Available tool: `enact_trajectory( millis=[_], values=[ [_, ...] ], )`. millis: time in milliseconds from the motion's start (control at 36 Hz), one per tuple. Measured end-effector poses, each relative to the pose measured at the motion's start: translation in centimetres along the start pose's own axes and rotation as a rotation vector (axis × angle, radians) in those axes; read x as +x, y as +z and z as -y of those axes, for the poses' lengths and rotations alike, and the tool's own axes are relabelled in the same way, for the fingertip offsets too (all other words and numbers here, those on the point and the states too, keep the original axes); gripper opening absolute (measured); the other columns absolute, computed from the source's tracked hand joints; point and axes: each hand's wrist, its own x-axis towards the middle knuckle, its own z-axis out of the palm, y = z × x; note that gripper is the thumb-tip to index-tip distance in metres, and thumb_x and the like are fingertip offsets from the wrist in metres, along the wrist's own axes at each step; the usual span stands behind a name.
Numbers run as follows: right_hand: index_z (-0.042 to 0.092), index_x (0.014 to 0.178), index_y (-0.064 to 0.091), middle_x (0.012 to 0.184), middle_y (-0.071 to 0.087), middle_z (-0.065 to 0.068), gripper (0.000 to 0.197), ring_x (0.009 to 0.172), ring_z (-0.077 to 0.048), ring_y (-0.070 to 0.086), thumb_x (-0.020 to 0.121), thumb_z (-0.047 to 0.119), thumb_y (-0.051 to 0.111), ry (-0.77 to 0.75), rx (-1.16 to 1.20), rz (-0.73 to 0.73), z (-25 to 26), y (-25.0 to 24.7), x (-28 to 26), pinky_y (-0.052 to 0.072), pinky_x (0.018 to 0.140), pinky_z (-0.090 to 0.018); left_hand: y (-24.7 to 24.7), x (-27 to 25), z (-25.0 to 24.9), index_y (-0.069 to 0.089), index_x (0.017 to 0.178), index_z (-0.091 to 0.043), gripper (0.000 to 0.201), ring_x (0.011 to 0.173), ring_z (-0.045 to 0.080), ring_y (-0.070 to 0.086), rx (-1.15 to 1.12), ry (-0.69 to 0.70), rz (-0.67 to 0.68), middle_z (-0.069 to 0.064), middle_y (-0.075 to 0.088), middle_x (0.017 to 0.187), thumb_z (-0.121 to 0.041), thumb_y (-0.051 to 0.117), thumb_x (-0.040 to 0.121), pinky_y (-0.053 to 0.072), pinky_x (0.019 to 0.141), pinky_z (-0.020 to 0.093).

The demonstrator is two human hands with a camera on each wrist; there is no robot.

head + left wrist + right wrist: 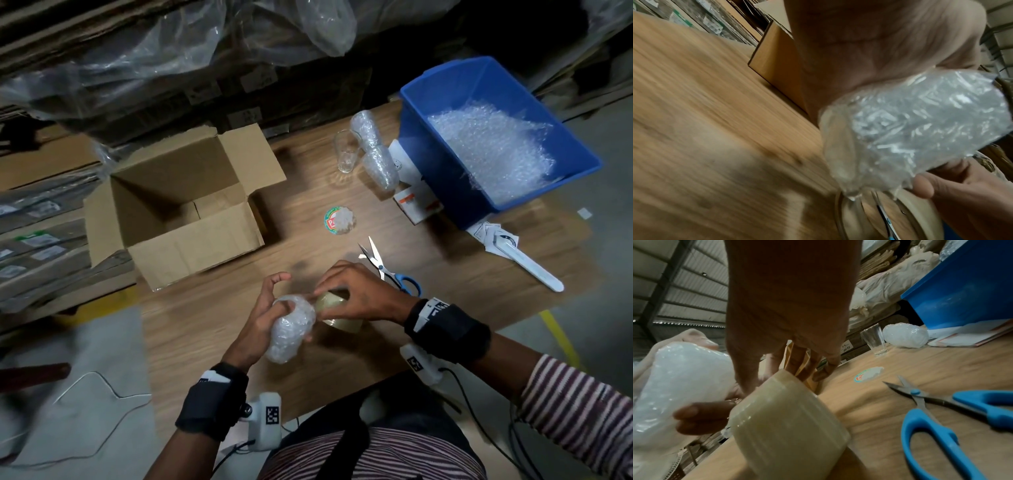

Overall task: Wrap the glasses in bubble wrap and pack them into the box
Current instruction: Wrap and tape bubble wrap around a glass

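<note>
My left hand (pixel 274 308) grips a glass wrapped in bubble wrap (pixel 291 329), held just above the wooden table (pixel 212 325); the bundle fills the left wrist view (pixel 920 126) and shows at the left of the right wrist view (pixel 680 386). My right hand (pixel 349 294) holds a roll of clear tape (pixel 339 311) (pixel 785 426) against the bundle's end. The open cardboard box (pixel 178 205) stands at the back left and looks empty. One bare glass (pixel 346 150) stands upright further back, beside two wrapped glasses (pixel 376 161).
Blue-handled scissors (pixel 390 270) lie open just right of my right hand. A blue bin (pixel 438 168) with bubble wrap (pixel 489 147) sits at the back right, with papers (pixel 418 202) beside it. A round sticker (pixel 339 221) lies mid-table. A white knife-like tool (pixel 531 267) lies right.
</note>
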Motion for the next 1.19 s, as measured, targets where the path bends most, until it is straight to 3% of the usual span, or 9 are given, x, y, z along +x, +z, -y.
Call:
enact_trajectory(
  millis=[194, 361, 528, 611, 694, 833, 972, 1111, 1194],
  values=[
    [0.015, 0.102, 0.081, 0.098, 0.077, 0.003, 0.023, 0.094, -0.011, 0.061, 0.08, 0.022, 0.079, -0.061, -0.078, -0.089, 0.6, 0.7, -0.4, 0.046, 0.089, -0.032, 0.4, -0.1, 0.0, 0.035, 0.137, -0.019, 0.08, 0.063, 0.044, 0.068, -0.088, -0.043, -0.029, 0.025, 0.072, 0.098, -0.034, 0.07, 0.066, 0.059, 0.053, 0.04],
    [0.018, 0.112, 0.076, 0.109, 0.075, 0.004, 0.058, 0.098, -0.014, 0.064, 0.067, 0.052, 0.088, -0.028, -0.2, -0.103, 1.0, 2.1, -1.3, 0.046, 0.092, -0.027, 0.8, -0.4, 0.2, 0.039, 0.136, -0.021, 0.085, 0.057, 0.044, 0.066, -0.151, -0.068, -0.083, 0.031, 0.065, 0.101, -0.035, 0.07, 0.059, 0.057, 0.049, 0.04],
    [0.015, 0.109, 0.077, 0.105, 0.076, 0.0, 0.041, 0.095, -0.02, 0.067, 0.075, 0.038, 0.082, -0.012, -0.206, -0.244, 0.1, 4.5, -1.8, 0.053, 0.085, -0.039, 0.7, -0.8, 0.3, 0.039, 0.137, -0.021, 0.075, 0.06, 0.045, 0.067, -0.121, -0.096, -0.072, 0.036, 0.061, 0.113, -0.029, 0.067, 0.068, 0.058, 0.049, 0.04],
    [0.009, 0.098, 0.078, 0.096, 0.076, -0.004, 0.03, 0.086, -0.021, 0.067, 0.078, 0.028, 0.067, -0.095, -0.212, -0.256, 1.0, 4.5, -1.9, 0.049, 0.083, -0.031, 0.7, -1.1, 0.1, 0.036, 0.138, -0.02, 0.067, 0.061, 0.044, 0.068, -0.058, -0.08, -0.057, 0.037, 0.061, 0.11, -0.024, 0.061, 0.075, 0.058, 0.049, 0.039],
    [0.01, 0.106, 0.078, 0.105, 0.076, -0.005, 0.03, 0.095, -0.02, 0.066, 0.079, 0.021, 0.072, -0.092, -0.162, -0.166, 0.5, 3.6, -1.5, 0.048, 0.089, -0.03, 0.2, -1.1, -0.1, 0.035, 0.139, -0.02, 0.08, 0.066, 0.043, 0.07, -0.012, -0.071, -0.05, 0.038, 0.058, 0.116, -0.027, 0.07, 0.069, 0.058, 0.051, 0.04],
    [0.018, 0.105, 0.081, 0.116, 0.076, 0.006, 0.029, 0.11, -0.018, 0.065, 0.09, 0.041, 0.07, -0.098, -0.06, 0.043, -0.2, 0.7, 0.2, 0.047, 0.099, -0.03, 0.0, -1.4, -0.5, 0.033, 0.139, -0.019, 0.084, 0.071, 0.046, 0.07, 0.08, -0.038, -0.03, 0.037, 0.06, 0.115, -0.036, 0.073, 0.067, 0.059, 0.053, 0.041],
    [0.013, 0.095, 0.083, 0.112, 0.076, 0.004, 0.012, 0.109, -0.022, 0.061, 0.084, 0.013, 0.079, -0.11, -0.107, 0.173, -0.6, -0.9, 2.3, 0.046, 0.099, -0.036, 0.9, -0.8, -0.3, 0.036, 0.137, -0.017, 0.083, 0.074, 0.046, 0.07, 0.101, -0.029, -0.072, 0.036, 0.059, 0.118, -0.037, 0.075, 0.067, 0.06, 0.055, 0.042],
    [0.013, 0.082, 0.083, 0.101, 0.078, 0.003, 0.011, 0.103, -0.019, 0.066, 0.076, 0.005, 0.08, -0.106, -0.074, 0.28, -0.6, -2.1, 3.9, 0.051, 0.091, -0.041, 1.5, -0.2, 0.6, 0.046, 0.129, -0.029, 0.069, 0.084, 0.056, 0.068, 0.111, -0.077, -0.134, 0.033, 0.062, 0.121, -0.042, 0.077, 0.069, 0.054, 0.078, 0.071],
    [0.015, 0.084, 0.084, 0.1, 0.078, 0.006, 0.01, 0.101, -0.017, 0.066, 0.074, 0.013, 0.088, -0.096, -0.092, 0.325, -0.4, -2.7, 4.7, 0.052, 0.091, -0.043, 1.6, -0.2, 0.9, 0.052, 0.123, -0.037, 0.056, 0.092, 0.06, 0.066, 0.111, -0.069, -0.17, 0.032, 0.061, 0.124, -0.044, 0.077, 0.073, 0.05, 0.08, 0.079]
  ],
)
